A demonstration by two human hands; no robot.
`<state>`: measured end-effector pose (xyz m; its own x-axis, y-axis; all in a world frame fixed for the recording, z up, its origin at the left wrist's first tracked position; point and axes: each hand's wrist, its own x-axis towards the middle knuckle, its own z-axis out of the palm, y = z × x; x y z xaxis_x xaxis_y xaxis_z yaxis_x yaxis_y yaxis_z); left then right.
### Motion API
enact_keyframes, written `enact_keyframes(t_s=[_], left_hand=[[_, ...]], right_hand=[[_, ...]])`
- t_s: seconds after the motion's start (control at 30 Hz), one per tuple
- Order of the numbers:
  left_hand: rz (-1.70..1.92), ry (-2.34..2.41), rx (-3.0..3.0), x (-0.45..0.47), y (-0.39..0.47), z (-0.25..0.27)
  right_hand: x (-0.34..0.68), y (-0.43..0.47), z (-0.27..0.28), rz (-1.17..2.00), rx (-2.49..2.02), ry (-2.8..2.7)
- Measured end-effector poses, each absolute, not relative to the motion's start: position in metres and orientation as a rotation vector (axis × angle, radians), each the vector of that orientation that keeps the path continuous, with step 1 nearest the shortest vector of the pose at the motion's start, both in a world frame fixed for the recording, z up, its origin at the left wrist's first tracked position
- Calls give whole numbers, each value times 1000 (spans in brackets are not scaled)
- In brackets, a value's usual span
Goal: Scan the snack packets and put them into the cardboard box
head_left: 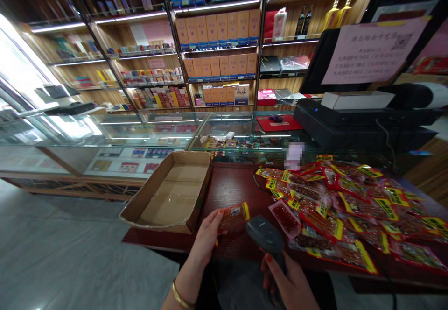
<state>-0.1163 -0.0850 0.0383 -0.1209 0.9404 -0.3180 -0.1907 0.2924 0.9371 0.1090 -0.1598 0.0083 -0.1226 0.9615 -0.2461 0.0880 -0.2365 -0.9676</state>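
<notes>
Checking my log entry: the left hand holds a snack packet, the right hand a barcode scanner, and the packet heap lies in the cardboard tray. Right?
Not quite: the head view shows the packet heap on the dark red tabletop, right of the cardboard tray. The left hand holds a snack packet, the right hand a barcode scanner.

No text can be read with certainty; a pink paper sign (371, 53) on the monitor (317, 65) bears a heading and several lines of Chinese characters, blurred, with a QR code (404, 40) at its upper right; the packet (231, 219) in the left hand (209, 230) carries a white label (235, 211), print too small to read; the heaped packets (320, 202) show dark characters on yellow, illegible; the orange shelf boxes (212, 30) bear vertical characters, likewise illegible.
</notes>
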Motion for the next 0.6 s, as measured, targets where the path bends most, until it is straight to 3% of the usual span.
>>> enact_keyframes(t_s=[0.1,0.27,0.47,0.6], left_hand=[[1162,1335,826,-116,-87,46],[1532,1749,1341,-155,-81,79],[1191,2463,1849,-188,-54,107],[1122,1902,2336,-125,-38,87]], right_hand=[[110,-160,5,1470,-1356,-1235],[115,-161,1,1474,-1337,-1197],[125,-163,0,1487,-1333,-1113],[127,-167,2,1454,-1357,-1027]])
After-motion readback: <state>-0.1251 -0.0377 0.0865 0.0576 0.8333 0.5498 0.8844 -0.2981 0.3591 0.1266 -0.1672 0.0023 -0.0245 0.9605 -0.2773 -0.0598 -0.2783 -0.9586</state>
